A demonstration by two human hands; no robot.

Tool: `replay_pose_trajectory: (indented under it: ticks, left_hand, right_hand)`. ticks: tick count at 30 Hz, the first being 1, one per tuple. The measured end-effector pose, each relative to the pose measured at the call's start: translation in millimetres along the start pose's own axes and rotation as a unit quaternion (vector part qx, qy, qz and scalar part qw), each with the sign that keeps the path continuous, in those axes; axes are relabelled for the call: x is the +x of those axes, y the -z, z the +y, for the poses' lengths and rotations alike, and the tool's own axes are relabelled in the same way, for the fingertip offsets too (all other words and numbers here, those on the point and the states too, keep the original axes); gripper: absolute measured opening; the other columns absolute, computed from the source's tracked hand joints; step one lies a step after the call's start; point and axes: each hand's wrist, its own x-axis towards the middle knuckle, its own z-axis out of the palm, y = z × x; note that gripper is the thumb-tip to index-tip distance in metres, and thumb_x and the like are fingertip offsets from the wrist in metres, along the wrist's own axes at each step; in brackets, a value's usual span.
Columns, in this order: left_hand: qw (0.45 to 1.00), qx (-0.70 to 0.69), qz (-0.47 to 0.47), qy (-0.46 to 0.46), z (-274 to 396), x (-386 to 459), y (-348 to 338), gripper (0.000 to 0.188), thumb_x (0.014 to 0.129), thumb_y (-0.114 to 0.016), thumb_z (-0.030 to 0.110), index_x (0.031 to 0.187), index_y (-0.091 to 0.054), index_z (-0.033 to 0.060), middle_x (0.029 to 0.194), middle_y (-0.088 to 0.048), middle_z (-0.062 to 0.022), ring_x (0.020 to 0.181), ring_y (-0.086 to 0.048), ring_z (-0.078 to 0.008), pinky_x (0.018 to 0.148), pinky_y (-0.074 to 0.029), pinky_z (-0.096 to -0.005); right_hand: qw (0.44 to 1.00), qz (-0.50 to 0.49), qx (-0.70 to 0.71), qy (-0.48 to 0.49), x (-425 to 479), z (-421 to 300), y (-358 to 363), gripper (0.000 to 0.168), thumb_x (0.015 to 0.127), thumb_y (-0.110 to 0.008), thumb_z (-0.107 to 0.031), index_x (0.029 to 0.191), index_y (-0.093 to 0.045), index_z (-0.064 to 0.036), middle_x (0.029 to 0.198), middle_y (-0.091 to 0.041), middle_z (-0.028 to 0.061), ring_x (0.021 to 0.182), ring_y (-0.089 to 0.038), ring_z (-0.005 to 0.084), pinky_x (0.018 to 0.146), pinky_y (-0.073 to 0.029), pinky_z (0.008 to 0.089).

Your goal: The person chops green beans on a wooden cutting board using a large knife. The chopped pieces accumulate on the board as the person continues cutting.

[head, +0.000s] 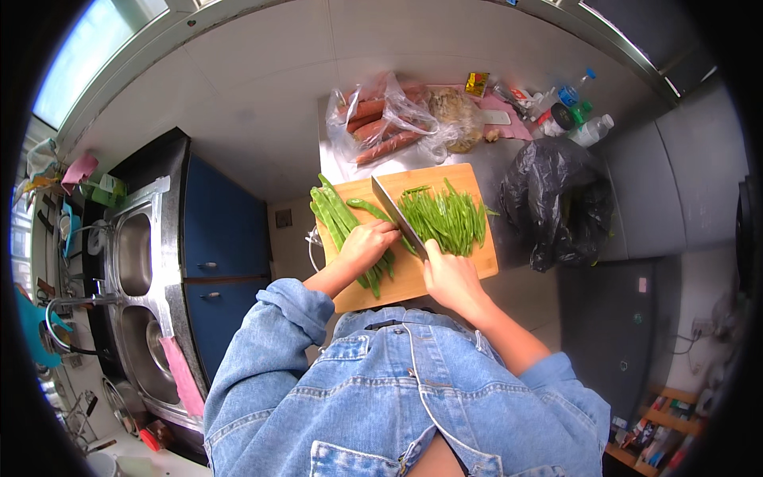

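My right hand (451, 277) is closed on the handle of a kitchen knife (398, 216), whose broad blade stands on edge across the middle of a wooden cutting board (411, 292). Left of the blade, my left hand (372, 238) presses a green bean pod (366, 207) with curled fingertips close to the steel. Whole flat green bean pods (337, 217) lie on the board's left part, partly under my left hand and wrist. A heap of thinly sliced green beans (444, 217) covers the right part, beside the blade. The knife's handle is mostly hidden by my right hand.
Beyond the board, a clear plastic bag of carrots (381, 128) lies beside a bagged tan food (456, 119). A black plastic bag (536, 203) sits to the right, with plastic bottles (590, 131) behind it. A double steel sink (136, 256) is at the far left.
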Motion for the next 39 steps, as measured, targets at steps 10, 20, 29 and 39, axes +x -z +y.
replay_pose_trajectory:
  ticks: [10, 20, 29, 39]
  left_hand:
    - [1.0, 0.004, 0.013, -0.001, 0.1, 0.4, -0.4, 0.02, 0.075, -0.053, 0.01, 0.089, -0.066, 0.0058, 0.087, -0.063, -0.0053, 0.083, -0.062, -0.0217, 0.067, -0.053, -0.0337]
    - [1.0, -0.01, 0.013, 0.008, 0.6, 1.2, -0.8, 0.018, 0.075, -0.054, 0.009, 0.088, -0.065, 0.005, 0.087, -0.062, -0.0059, 0.083, -0.063, -0.0227, 0.067, -0.053, -0.0346]
    - [0.999, -0.011, -0.03, 0.042, -0.3, -0.1, -0.7, 0.016, 0.077, -0.054, 0.008, 0.089, -0.064, 0.0052, 0.087, -0.062, -0.0072, 0.08, -0.064, -0.0247, 0.065, -0.053, -0.0357]
    - [1.0, 0.014, -0.001, 0.011, -25.9, 10.0, 17.4, 0.019, 0.076, -0.053, 0.008, 0.089, -0.066, 0.0056, 0.091, -0.063, -0.0047, 0.087, -0.061, -0.0233, 0.073, -0.052, -0.0347]
  right_hand:
    - [1.0, -0.005, 0.014, -0.014, 1.0, -1.7, -1.4, 0.02, 0.084, -0.048, -0.012, 0.098, -0.042, 0.0, 0.061, -0.061, 0.0223, 0.058, -0.062, 0.0409, 0.055, -0.048, 0.0528]
    - [0.998, -0.004, 0.06, -0.03, 11.5, 5.4, -16.5, 0.021, 0.087, -0.045, -0.016, 0.1, -0.041, -0.001, 0.066, -0.061, 0.0253, 0.063, -0.061, 0.0442, 0.061, -0.045, 0.0559]
    - [0.998, -0.022, 0.052, -0.033, 12.3, 4.9, -13.7, 0.023, 0.087, -0.045, -0.017, 0.103, -0.04, 0.0, 0.069, -0.062, 0.0257, 0.067, -0.06, 0.0463, 0.064, -0.046, 0.0566]
    - [0.996, 0.004, 0.077, -0.035, 23.5, 13.9, -18.2, 0.022, 0.087, -0.045, -0.016, 0.102, -0.04, -0.001, 0.071, -0.062, 0.0258, 0.068, -0.061, 0.0455, 0.064, -0.046, 0.0553]
